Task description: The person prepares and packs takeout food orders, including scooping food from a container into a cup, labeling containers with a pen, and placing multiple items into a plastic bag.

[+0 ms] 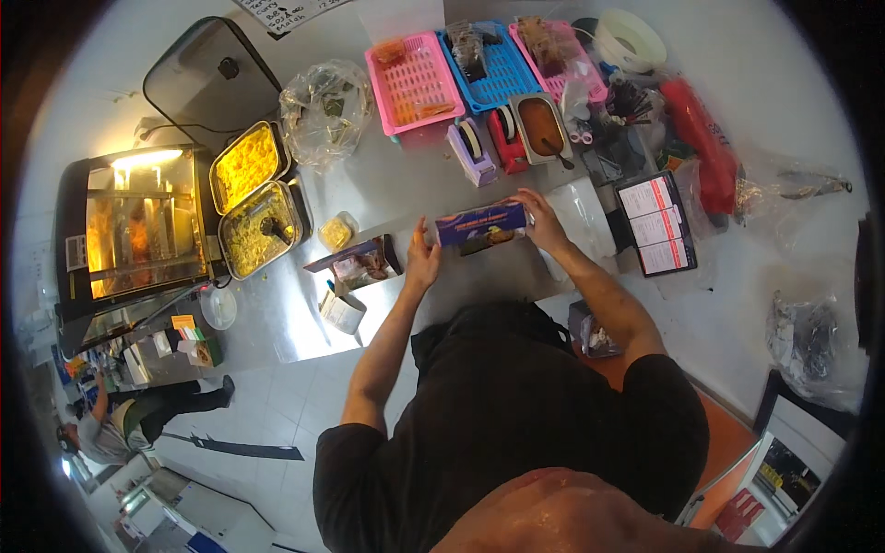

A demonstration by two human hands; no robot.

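A purple printed cardboard food box (482, 227) is between my two hands, above the steel counter. My right hand (543, 221) grips its right end, thumb and fingers around the edge. My left hand (422, 257) is upright at the box's left end, fingers raised; whether it presses on the box I cannot tell. Left of my left hand stands another printed carton (365, 265), with a flap raised. Beyond it is a small clear tub of yellow food (336, 233). Purple (471, 153) and red (508, 142) tape dispensers stand past the box.
Pink (417, 86) and blue (494, 69) baskets line the back, beside a steel pan of brown sauce (543, 128). Steel trays of yellow food (257, 231) sit left, near a lit glass warming cabinet (142, 228). A person (117, 422) is at the far left.
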